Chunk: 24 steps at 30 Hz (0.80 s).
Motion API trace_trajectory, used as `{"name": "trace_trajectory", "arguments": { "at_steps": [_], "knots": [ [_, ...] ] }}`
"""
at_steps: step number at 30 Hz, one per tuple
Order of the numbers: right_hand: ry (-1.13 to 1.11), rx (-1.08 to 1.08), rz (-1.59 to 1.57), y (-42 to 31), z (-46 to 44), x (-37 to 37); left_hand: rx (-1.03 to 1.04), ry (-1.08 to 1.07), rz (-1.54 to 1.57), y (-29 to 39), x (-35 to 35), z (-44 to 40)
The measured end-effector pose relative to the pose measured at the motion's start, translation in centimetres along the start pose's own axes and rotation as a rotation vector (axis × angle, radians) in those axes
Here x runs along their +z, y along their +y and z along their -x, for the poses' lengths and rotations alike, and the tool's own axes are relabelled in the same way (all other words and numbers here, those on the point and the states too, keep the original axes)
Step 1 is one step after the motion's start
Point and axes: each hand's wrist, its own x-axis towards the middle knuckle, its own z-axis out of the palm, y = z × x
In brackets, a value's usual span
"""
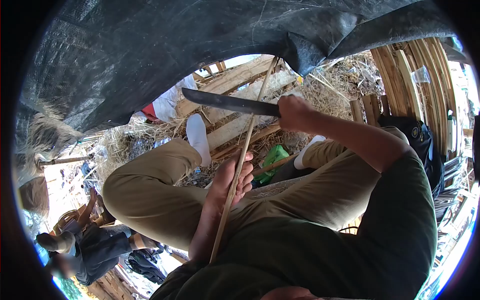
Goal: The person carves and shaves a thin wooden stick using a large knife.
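My right hand (295,112) is closed around the handle end of a machete (227,102), whose long dark blade points left. The blade crosses a thin, light-coloured stick (245,145) and appears to touch it. My left hand (234,175) is wrapped round that stick below the blade, above my lap. From near my chest the stick slants up and away to the edge of the dark sheet. The machete's handle is hidden within my right fist.
A black plastic sheet (165,45) hangs low overhead. Wooden planks (240,82) and straw (330,82) lie around my feet, with a green bag (274,161) between my legs. Upright boards (415,80) and a black bag (415,135) stand right. Another person (95,250) sits lower left.
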Motion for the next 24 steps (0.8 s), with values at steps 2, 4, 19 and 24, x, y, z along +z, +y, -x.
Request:
{"name": "trace_trajectory", "arguments": {
  "at_steps": [2, 4, 19, 24],
  "knots": [
    [0.069, 0.052, 0.011, 2.3, -1.8, -0.8, 0.01, -0.003, -0.013, 0.4, 0.3, -0.2],
    [0.129, 0.078, 0.017, 3.6, -2.4, -1.9, 0.016, 0.033, -0.042, 0.7, 0.2, 0.2],
    [0.101, 0.084, 0.152, 1.7, -1.0, -0.1, 0.041, -0.003, -0.063, 0.5, 0.0, 0.5],
    [0.002, -0.12, -0.02, -1.3, 1.4, 1.2, 0.02, 0.039, -0.018, 0.2, 0.0, 0.5]
  ]
}}
